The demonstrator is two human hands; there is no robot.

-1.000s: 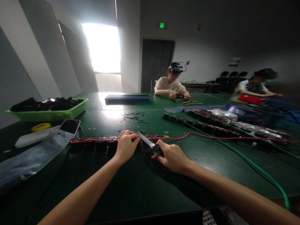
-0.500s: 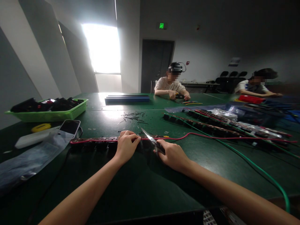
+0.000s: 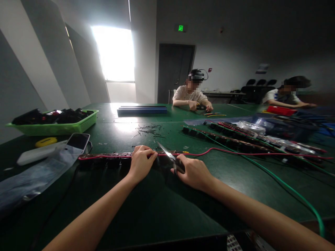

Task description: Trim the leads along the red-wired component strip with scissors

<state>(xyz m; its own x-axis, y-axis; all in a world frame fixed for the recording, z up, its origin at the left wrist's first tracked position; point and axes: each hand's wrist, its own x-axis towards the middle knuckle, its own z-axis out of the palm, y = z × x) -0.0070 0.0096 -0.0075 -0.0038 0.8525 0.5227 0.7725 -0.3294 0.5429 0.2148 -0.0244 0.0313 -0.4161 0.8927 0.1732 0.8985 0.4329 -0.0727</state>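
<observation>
A long dark strip of black parts (image 3: 104, 162) lies across the table in front of me, with a red wire (image 3: 199, 154) running along it and off to the right. My left hand (image 3: 141, 158) rests over the strip, thumb and fingers pinched together at the red wire. Its fingertips hide whatever else is between them. In my right hand (image 3: 195, 170) is a pair of scissors (image 3: 170, 156), gripped by dark handles. The blades point up and left across the red wire, just right of my left fingertips. I cannot tell whether they touch it.
Thin dark offcuts (image 3: 149, 130) lie beyond my hands. A green basket (image 3: 54, 129) of black parts, a phone (image 3: 77, 142) and a plastic bag (image 3: 39, 177) are left. More wired strips (image 3: 235, 141) and a green wire (image 3: 282, 177) are right. Two people sit across the table.
Almost nothing differs. The scissors and my right hand have shifted very slightly; my left hand keeps its pinch in the same place.
</observation>
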